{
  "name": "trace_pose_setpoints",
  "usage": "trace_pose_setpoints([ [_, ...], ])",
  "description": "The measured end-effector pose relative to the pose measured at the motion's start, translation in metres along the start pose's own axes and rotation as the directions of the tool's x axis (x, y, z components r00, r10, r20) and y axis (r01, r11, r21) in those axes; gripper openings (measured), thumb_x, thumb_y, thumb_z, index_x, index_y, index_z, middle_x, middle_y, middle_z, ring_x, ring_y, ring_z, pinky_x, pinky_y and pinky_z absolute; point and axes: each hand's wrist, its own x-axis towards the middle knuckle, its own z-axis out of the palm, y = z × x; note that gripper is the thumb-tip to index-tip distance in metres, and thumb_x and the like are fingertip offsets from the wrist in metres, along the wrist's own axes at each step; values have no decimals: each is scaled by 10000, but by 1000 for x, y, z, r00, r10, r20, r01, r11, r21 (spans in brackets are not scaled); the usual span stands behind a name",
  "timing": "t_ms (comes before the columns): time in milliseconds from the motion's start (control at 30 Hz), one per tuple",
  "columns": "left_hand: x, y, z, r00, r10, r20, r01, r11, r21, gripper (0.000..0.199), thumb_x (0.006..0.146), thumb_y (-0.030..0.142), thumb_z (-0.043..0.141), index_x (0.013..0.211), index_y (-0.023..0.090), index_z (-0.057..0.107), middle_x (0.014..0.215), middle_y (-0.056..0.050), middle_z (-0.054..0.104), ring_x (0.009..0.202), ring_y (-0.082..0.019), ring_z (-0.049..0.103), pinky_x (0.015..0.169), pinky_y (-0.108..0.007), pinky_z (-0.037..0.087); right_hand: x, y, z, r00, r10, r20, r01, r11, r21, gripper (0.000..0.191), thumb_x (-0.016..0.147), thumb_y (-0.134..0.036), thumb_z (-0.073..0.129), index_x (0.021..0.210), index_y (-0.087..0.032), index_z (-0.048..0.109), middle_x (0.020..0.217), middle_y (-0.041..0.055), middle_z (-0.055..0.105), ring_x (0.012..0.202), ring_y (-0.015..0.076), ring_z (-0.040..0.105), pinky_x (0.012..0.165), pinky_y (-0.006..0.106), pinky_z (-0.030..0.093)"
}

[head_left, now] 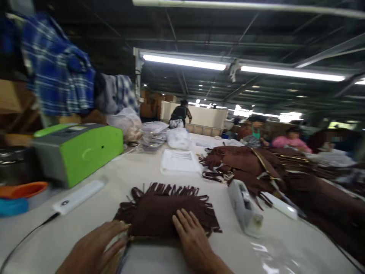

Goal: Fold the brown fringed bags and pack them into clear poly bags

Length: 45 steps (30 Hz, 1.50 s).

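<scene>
A dark brown fringed pouch (159,215) lies flat on the white table, its fringe spread along the far side and both ends. A thin gold-coloured line, perhaps a zip, runs along its near edge. My right hand (194,236) rests on the pouch's right half, fingers stretched out and lying flat. At the near left corner, my left hand (95,247) is closed, its fingertips against the pouch. Something pale shows between thumb and fingers, and a dark strip hangs beside them; what these are is unclear.
A grey tape dispenser (245,209) stands right of the pouch, near a heap of brown fringed bags (245,163). To the left are a green-and-grey machine (88,152), a white corded device (78,198) and an orange ring (31,188). Papers (180,161) lie behind. Several people work farther back.
</scene>
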Motion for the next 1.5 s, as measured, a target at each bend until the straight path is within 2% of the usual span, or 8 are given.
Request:
trace_pose_setpoints([
  [167, -3, 29, 65, 927, -24, 374, -210, 795, 569, 724, 682, 90, 615, 1379, 214, 462, 1459, -93, 446, 1331, -324, 407, 1093, -504, 353, 13, -5, 11, 997, -8, 79, 10, 1000, -27, 602, 830, -44, 423, 1398, -243, 452, 1402, 68, 521, 1254, 257, 512, 1031, 406, 404],
  [333, 17, 38, 106, 934, -110, 341, -159, 726, 669, 604, 823, -25, 323, 1380, 168, 458, 1380, -159, 524, 1253, -320, 495, 982, -523, 431, 23, 4, -4, 950, 120, 290, -111, 993, -45, 652, 808, 3, 384, 1402, -255, 455, 1417, 52, 502, 1273, 258, 495, 1002, 388, 423],
  [500, 48, 33, 58, 906, -133, 401, -162, 767, 620, 517, 808, -10, 348, 1221, 187, 587, 1198, -135, 652, 1072, -294, 618, 868, -441, 484, 61, 23, -62, 814, 118, 569, -143, 990, 0, 618, 780, 11, 388, 1364, -162, 492, 1360, 122, 559, 1227, 271, 535, 929, 365, 453],
  [767, 129, 73, -30, 758, -89, 646, -213, 902, 375, 128, 755, 250, 550, 842, 249, 644, 775, 47, 696, 747, -167, 655, 581, -206, 447, 146, 65, -193, 744, 8, 668, -109, 988, 110, 159, 783, -264, 575, 852, -191, 698, 766, 40, 697, 711, 180, 632, 577, 234, 402],
  [933, 146, 99, -55, 691, -8, 723, -307, 902, 303, 101, 717, 318, 627, 770, 231, 629, 657, 80, 632, 615, -136, 589, 474, -190, 380, 155, 78, -229, 643, -17, 766, -210, 957, 198, 111, 740, -245, 603, 778, -175, 679, 626, -37, 589, 584, 116, 519, 477, 204, 309],
  [1133, 169, 115, -62, 852, 182, 491, -456, 719, 525, 86, 743, 140, 586, 773, 210, 626, 778, -27, 663, 816, -219, 587, 726, -307, 438, 162, 79, -210, 837, 73, 542, -114, 993, 43, 148, 820, -248, 557, 820, -179, 687, 728, 32, 688, 693, 168, 631, 579, 221, 400],
  [1267, 174, 107, -55, 846, 355, 397, -532, 576, 621, 163, 852, 93, 494, 916, 178, 618, 927, -114, 653, 1015, -280, 522, 955, -450, 347, 157, 82, -185, 927, 96, 363, -75, 995, -72, 334, 883, -164, 446, 1151, -191, 644, 1037, 129, 723, 945, 264, 677, 785, 326, 484],
  [1500, 72, 27, 37, 781, 319, 536, -616, 536, 578, 87, 897, 155, 533, 879, 176, 616, 858, -75, 664, 821, -241, 607, 847, -405, 433, 26, 80, -37, 968, -81, 239, 117, 983, -142, 707, 713, 57, 371, 1344, -220, 532, 1327, 82, 581, 1165, 247, 597, 903, 341, 538],
])
